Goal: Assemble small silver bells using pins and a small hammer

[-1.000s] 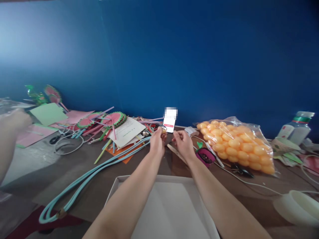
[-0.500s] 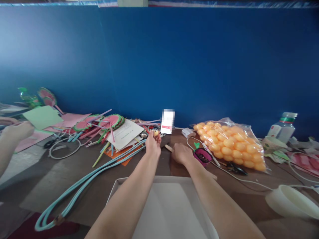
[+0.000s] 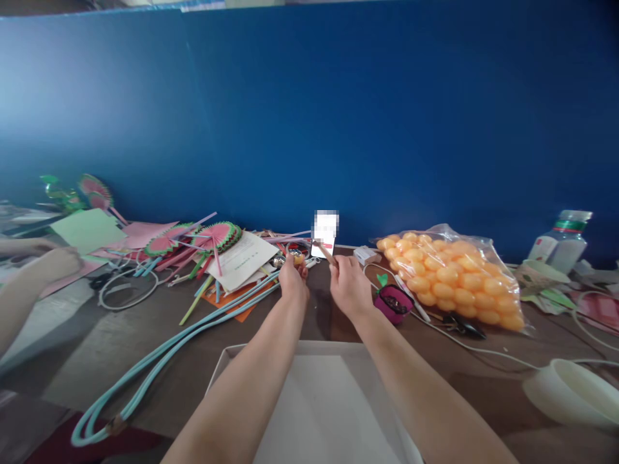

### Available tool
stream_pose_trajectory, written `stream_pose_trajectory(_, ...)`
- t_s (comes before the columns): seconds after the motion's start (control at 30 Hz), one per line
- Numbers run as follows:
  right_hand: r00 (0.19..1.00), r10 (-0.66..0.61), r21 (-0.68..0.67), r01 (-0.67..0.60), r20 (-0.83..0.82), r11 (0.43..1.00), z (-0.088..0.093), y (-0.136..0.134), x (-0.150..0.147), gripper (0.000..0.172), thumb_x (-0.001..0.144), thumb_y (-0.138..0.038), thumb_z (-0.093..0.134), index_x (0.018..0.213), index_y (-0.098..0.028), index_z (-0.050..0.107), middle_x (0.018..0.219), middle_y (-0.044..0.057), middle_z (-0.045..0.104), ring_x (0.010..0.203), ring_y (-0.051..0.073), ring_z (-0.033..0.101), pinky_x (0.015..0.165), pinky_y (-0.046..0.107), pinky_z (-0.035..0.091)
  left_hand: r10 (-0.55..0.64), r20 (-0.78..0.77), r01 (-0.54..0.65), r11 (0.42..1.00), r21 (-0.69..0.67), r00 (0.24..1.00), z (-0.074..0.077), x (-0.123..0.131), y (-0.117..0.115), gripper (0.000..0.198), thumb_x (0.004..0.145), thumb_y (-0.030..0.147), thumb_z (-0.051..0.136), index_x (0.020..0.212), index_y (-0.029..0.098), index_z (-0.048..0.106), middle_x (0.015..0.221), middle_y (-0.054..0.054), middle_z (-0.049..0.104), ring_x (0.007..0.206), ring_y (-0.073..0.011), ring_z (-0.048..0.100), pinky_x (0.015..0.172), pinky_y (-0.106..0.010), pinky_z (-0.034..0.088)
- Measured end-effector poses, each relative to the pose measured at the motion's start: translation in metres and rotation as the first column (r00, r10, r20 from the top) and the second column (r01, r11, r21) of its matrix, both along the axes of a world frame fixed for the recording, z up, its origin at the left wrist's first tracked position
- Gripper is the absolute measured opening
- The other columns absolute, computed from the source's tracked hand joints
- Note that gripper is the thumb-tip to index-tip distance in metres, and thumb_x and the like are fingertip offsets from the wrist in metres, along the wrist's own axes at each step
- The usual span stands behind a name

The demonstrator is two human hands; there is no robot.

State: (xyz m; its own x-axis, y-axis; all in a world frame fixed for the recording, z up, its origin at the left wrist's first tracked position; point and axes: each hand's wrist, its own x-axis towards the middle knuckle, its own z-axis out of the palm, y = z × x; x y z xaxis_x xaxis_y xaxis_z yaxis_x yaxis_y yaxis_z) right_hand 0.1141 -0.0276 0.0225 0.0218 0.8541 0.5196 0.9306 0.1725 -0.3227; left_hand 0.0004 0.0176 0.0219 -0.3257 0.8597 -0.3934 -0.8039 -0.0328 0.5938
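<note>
My left hand is closed on a small shiny gold ball, which shows above its fingers. A silver ball is just left of those fingertips. In my right hand, closed, is a light wooden stick, slanting up to the left with a darker tip; its exact kind is hard to make out. The stick's tip overlaps the lower part of an upright phone with a lit, partly blurred screen. Under my forearms lies a shallow white tray.
A clear bag of orange balls is to the right, behind a purple pouch and a white cable. Paper fans, papers and pale blue cords spread leftward. Another person's hand is at far left. A white tape roll stands right.
My right hand has lifted the stick from the table and turned its tip up toward the phone. My left hand, still holding the gold ball, has shifted slightly left.
</note>
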Motion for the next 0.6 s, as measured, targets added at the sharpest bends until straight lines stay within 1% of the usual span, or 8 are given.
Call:
stream_pose_trajectory(0.07, 0.995, 0.081, 0.14, -0.073, -0.054, 0.988, 0.0001, -0.0005, -0.002, 0.027, 0.096, -0.027, 0.037, 0.113, -0.015, 0.054, 0.107, 0.013, 0.06, 0.094, 0.024, 0.06, 0.073, 0.032, 0.049, -0.013, 0.015, 0.013, 1.0, 0.001, 1.0, 0.0018, 0.0005, -0.0011, 0.015, 0.093, 0.025, 0.049, 0.085, 0.015, 0.058, 0.077, -0.003, 0.065, 0.056, -0.0058, 0.057, 0.048, -0.013, 0.043)
stream_pose_trajectory(0.13, 0.985, 0.16, 0.203, -0.142, -0.073, 0.969, -0.0001, -0.0016, -0.0039, 0.03, 0.096, -0.028, 0.035, 0.115, -0.014, 0.054, 0.105, 0.014, 0.061, 0.094, 0.023, 0.06, 0.074, 0.032, 0.049, -0.027, 0.03, 0.027, 1.0, 0.007, 0.999, 0.0044, 0.001, -0.0028, 0.014, 0.093, 0.022, 0.049, 0.084, 0.015, 0.058, 0.077, -0.003, 0.065, 0.057, -0.0056, 0.058, 0.051, -0.013, 0.044)
stream_pose_trajectory(0.23, 0.976, 0.204, 0.17, -0.188, -0.083, 0.967, 0.0002, -0.0037, -0.0055, 0.031, 0.096, -0.027, 0.035, 0.115, -0.015, 0.056, 0.105, 0.013, 0.062, 0.095, 0.023, 0.061, 0.077, 0.031, 0.049, -0.05, 0.057, 0.049, 0.998, 0.028, 0.997, 0.0077, 0.0014, -0.0052, 0.016, 0.093, 0.023, 0.048, 0.083, 0.015, 0.058, 0.077, -0.003, 0.064, 0.058, -0.0052, 0.057, 0.053, -0.013, 0.044)
stream_pose_trajectory(0.33, 0.98, 0.183, 0.099, -0.175, -0.079, 0.98, 0.0016, -0.0058, -0.0054, 0.032, 0.096, -0.028, 0.034, 0.115, -0.016, 0.056, 0.11, 0.013, 0.061, 0.098, 0.022, 0.06, 0.08, 0.03, 0.048, -0.065, 0.07, 0.062, 0.997, 0.046, 0.995, 0.0087, 0.0014, -0.006, 0.018, 0.094, 0.024, 0.048, 0.082, 0.015, 0.058, 0.077, -0.004, 0.064, 0.057, -0.0052, 0.057, 0.052, -0.014, 0.044)
stream_pose_trajectory(0.43, 0.981, 0.182, 0.048, -0.18, -0.06, 0.983, 0.003, -0.0077, -0.0053, 0.032, 0.096, -0.028, 0.034, 0.114, -0.017, 0.058, 0.111, 0.012, 0.061, 0.099, 0.023, 0.06, 0.081, 0.029, 0.048, -0.058, 0.082, 0.054, 0.997, 0.049, 0.995, 0.0089, 0.0013, -0.0056, 0.018, 0.093, 0.022, 0.049, 0.08, 0.015, 0.058, 0.072, -0.002, 0.061, 0.055, -0.0049, 0.055, 0.052, -0.014, 0.043)
stream_pose_trajectory(0.5, 0.981, 0.188, 0.035, -0.186, -0.054, 0.982, 0.0033, -0.0086, -0.0057, 0.031, 0.096, -0.028, 0.035, 0.113, -0.017, 0.058, 0.11, 0.012, 0.061, 0.1, 0.023, 0.059, 0.082, 0.029, 0.047, -0.05, 0.09, 0.045, 0.998, 0.051, 0.995, 0.0093, 0.0013, -0.0052, 0.017, 0.093, 0.021, 0.05, 0.078, 0.015, 0.058, 0.07, -0.001, 0.06, 0.053, -0.0047, 0.054, 0.052, -0.014, 0.043)
stream_pose_trajectory(0.6, 0.981, 0.187, 0.059, -0.184, -0.059, 0.981, 0.0033, -0.0092, -0.0063, 0.032, 0.096, -0.028, 0.035, 0.116, -0.016, 0.056, 0.111, 0.011, 0.061, 0.101, 0.022, 0.059, 0.082, 0.029, 0.047, -0.049, 0.098, 0.044, 0.998, 0.047, 0.994, 0.0096, 0.0012, -0.0048, 0.017, 0.093, 0.021, 0.049, 0.079, 0.015, 0.058, 0.07, -0.001, 0.06, 0.053, -0.0047, 0.055, 0.052, -0.013, 0.043)
